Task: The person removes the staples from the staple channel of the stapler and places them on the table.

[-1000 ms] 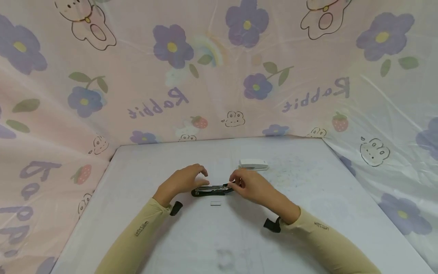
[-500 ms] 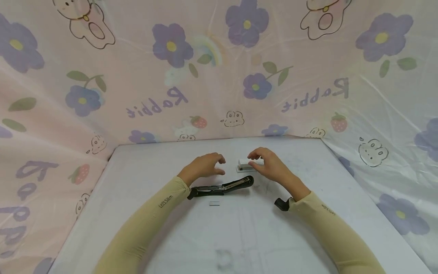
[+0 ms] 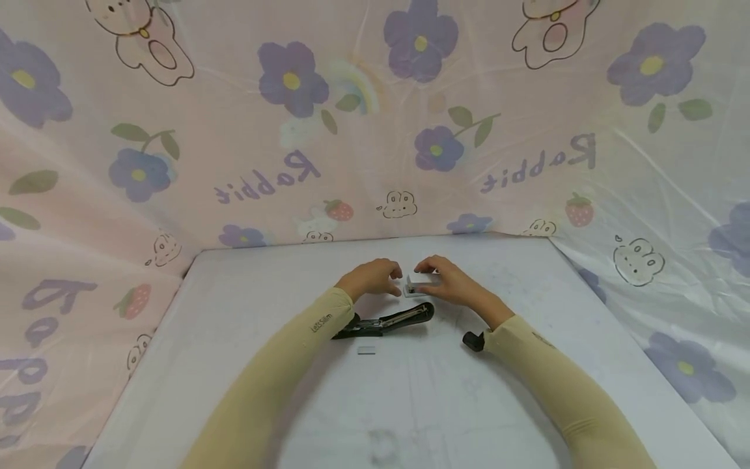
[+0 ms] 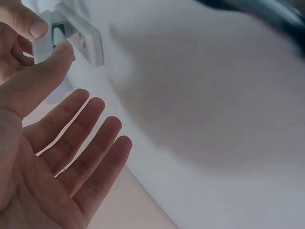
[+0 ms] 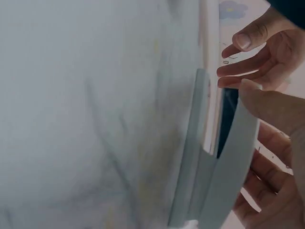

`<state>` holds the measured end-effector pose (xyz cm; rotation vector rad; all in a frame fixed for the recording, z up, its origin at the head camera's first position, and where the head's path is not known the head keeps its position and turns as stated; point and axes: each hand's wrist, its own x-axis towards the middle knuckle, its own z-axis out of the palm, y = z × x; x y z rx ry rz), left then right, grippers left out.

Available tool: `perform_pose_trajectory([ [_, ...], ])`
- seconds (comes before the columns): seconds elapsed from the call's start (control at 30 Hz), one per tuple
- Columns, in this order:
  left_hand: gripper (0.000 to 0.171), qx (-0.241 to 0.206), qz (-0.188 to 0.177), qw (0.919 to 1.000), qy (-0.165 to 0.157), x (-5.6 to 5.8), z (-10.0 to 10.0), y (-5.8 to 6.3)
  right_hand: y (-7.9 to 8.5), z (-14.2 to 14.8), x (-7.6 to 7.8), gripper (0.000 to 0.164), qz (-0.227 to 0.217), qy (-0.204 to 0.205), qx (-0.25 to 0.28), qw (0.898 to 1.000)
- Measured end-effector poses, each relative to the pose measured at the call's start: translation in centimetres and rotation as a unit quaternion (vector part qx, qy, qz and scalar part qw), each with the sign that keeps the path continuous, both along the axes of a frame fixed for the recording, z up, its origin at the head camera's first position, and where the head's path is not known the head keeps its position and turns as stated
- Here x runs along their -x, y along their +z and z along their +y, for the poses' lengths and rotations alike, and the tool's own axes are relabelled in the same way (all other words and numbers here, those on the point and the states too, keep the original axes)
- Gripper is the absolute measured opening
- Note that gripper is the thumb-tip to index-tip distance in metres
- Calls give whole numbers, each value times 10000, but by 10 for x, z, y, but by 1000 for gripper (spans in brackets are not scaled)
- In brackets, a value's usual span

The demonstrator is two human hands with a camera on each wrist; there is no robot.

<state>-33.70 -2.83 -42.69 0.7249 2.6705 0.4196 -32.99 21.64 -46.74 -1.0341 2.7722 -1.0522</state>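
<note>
My right hand (image 3: 456, 284) holds the upper arm of a white stapler (image 3: 415, 292) on the far middle of the table. In the right wrist view the thumb lies on one side of that arm (image 5: 233, 171) and the fingers on the other. The stapler's mouth gapes, with a dark part inside. Just left of it is my left hand (image 3: 372, 277), fingers spread and nothing gripped; the left wrist view shows its thumb in front of the stapler (image 4: 90, 40). Whether that thumb touches it I cannot tell.
A black stapler (image 3: 405, 318) lies opened out in front of the hands, its left end partly hidden by the left sleeve. Nearer the front is a small grey strip (image 3: 366, 350), which looks like staples. A patterned curtain (image 3: 363, 143) rises behind the white table (image 3: 410, 417).
My right hand has left the black stapler and taken hold of the white one, whose upper arm now stands raised. The left hand has moved right and away from me, towards it.
</note>
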Motion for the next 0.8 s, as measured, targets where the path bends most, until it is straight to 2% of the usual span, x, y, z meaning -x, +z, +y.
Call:
perform_pose_trajectory([
  [0.17, 45, 3, -40, 10000, 52, 4, 11, -3, -9, 1, 8, 40, -231, -77, -129, 9996],
  [0.33, 38, -8, -60, 9999, 83, 4, 18, 0, -12, 1, 12, 40, -353, -304, -358, 9983],
  [0.6, 26, 287, 157, 9993, 196, 3, 27, 1, -11, -1, 12, 39, -656, -583, -238, 9959],
  [0.8, 28, 552, 281, 9976, 297, 1, 36, 0, -11, 0, 9, 40, -761, -677, -140, 9947],
])
